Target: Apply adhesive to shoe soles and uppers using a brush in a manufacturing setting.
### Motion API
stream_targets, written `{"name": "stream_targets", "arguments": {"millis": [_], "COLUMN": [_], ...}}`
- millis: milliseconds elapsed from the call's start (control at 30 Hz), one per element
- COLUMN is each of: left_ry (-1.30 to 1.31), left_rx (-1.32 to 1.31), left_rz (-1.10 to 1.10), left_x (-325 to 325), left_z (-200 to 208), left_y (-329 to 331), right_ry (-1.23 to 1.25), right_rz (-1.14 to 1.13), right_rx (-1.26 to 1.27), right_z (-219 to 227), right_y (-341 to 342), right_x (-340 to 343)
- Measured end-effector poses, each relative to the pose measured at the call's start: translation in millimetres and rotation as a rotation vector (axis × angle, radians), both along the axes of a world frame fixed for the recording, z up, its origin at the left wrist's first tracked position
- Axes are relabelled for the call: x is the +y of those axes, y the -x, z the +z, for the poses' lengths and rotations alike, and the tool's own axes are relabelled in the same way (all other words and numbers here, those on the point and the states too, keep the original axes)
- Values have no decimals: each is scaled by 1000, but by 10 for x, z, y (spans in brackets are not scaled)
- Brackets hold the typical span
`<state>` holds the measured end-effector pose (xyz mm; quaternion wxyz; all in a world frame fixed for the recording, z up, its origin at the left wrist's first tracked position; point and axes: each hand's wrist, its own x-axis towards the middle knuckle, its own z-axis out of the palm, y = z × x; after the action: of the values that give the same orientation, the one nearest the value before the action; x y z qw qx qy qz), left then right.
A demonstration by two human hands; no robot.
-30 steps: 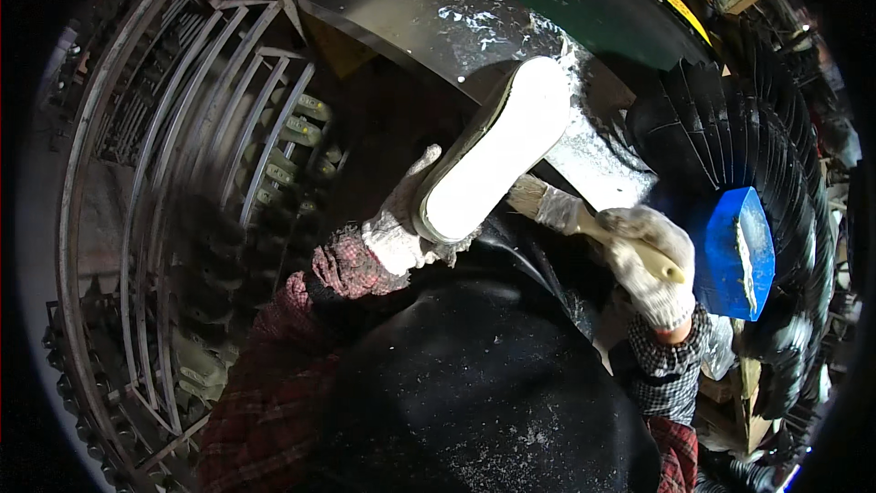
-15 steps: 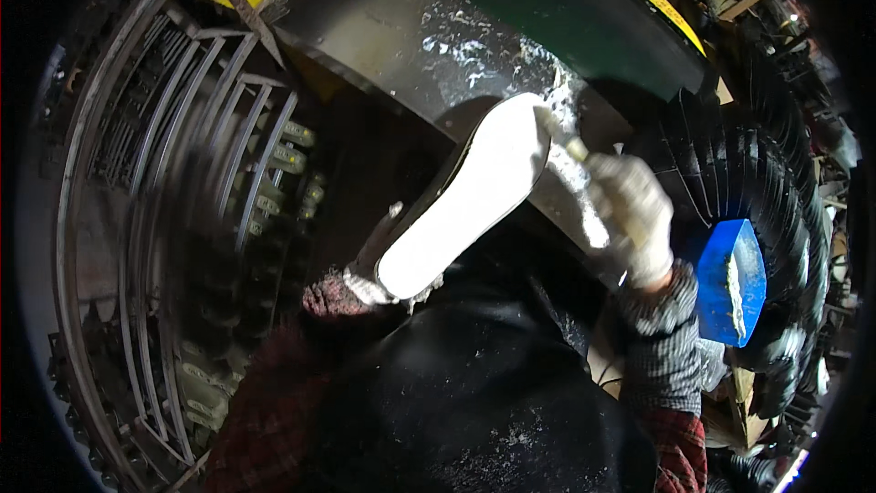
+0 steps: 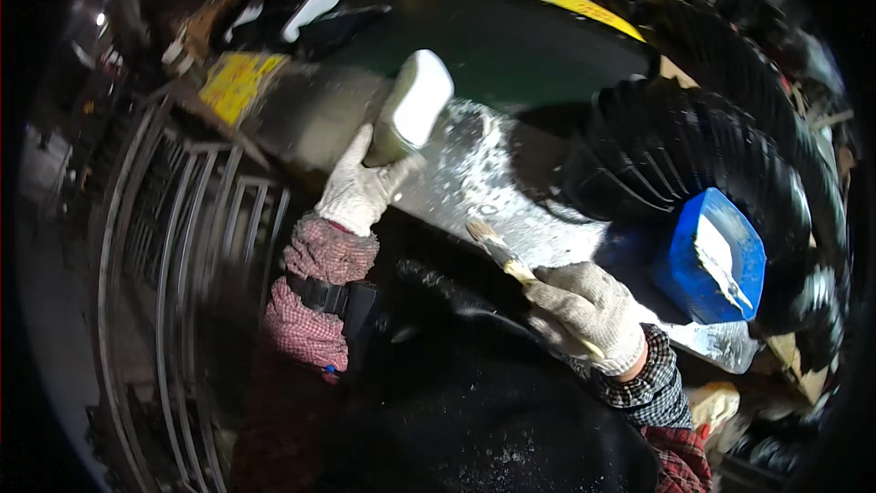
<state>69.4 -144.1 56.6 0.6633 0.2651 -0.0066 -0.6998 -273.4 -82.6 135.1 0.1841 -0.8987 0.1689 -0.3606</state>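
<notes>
In the middle of the head view, my left hand (image 3: 354,190), in a pale glove, grips the lower end of a shoe last with a white bottom (image 3: 422,100). The last stands tilted over the metal bench edge, its white bottom turned to the right and its greenish side toward me. My right hand (image 3: 589,315), also gloved, is wrapped round a flat brush (image 3: 497,249) with a light handle. Its bristles point up and left, apart from the last. Right of that hand, a blue container (image 3: 680,260) holds white paste, some of it streaked inside.
White smears cover the metal bench top (image 3: 488,160). Beyond it runs a dark green belt (image 3: 493,46) with white sole-shaped pieces (image 3: 313,9) at the far left. A black ribbed hose (image 3: 657,146) curves on the right. A metal rack (image 3: 173,246) stands left.
My left hand has carried the last up and away from me, turning it more upright. The right hand with the brush has dropped lower, away from the last. My view has shifted.
</notes>
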Motion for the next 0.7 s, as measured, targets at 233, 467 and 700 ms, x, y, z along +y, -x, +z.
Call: {"name": "stream_targets", "arguments": {"millis": [233, 467, 700], "left_ry": [-39, -73, 68], "left_rx": [-333, -336, -280], "left_rz": [-228, -597, -292], "left_x": [-186, -194, 272], "left_z": [246, 188, 662], "left_y": [1312, 2070, 1389], "right_ry": [-269, -194, -185], "right_rz": [-380, -563, -1082], "right_rx": [-212, -316, -360], "right_z": [-126, 121, 509], "right_y": [927, 1384, 2027], "right_x": [319, 645, 250]}}
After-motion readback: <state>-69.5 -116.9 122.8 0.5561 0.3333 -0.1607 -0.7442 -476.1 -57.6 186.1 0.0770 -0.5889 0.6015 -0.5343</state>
